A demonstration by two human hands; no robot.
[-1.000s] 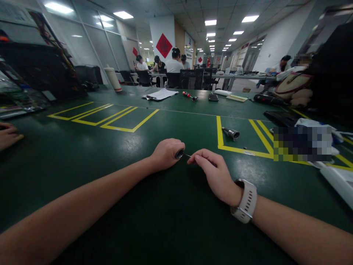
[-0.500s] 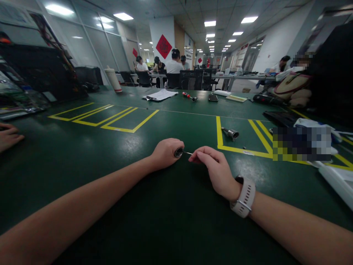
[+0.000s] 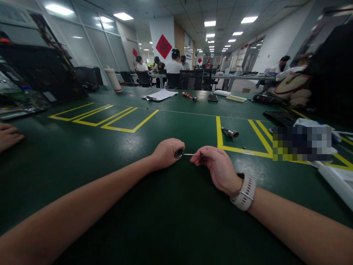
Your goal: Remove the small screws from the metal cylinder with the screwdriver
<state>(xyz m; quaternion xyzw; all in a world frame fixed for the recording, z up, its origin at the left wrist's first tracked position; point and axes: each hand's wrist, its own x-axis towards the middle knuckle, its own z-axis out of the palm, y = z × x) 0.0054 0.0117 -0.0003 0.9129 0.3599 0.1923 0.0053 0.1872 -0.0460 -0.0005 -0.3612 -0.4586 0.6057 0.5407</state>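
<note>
A flared metal fitting [image 3: 179,153] is held above the middle of the bench [image 3: 176,228], its round open mouth turned to the right. The left hand [image 3: 167,151] is clamped around it and has barely moved over the last second. A thin metal rod [image 3: 188,154] meets the mouth's rim; at this size I can't tell whether its tip goes inside. The right hand [image 3: 216,165] holds the rod's other end between curled fingers. That hand is what has changed: it has rolled so that more of the palm shows, and the rod lies nearly level where it slanted before. This looks like turning the rod against a fitting kept steady.

Toward the bench's right edge, a second metal fitting [image 3: 231,133] lies inside yellow tape [image 3: 220,134], with a small dark nut [image 3: 244,148] near the front strip. Along the far edge are a clipboard [image 3: 161,94] and a red-handled screwdriver [image 3: 186,95]. At the left edge rests another person's hand [image 3: 9,138].
</note>
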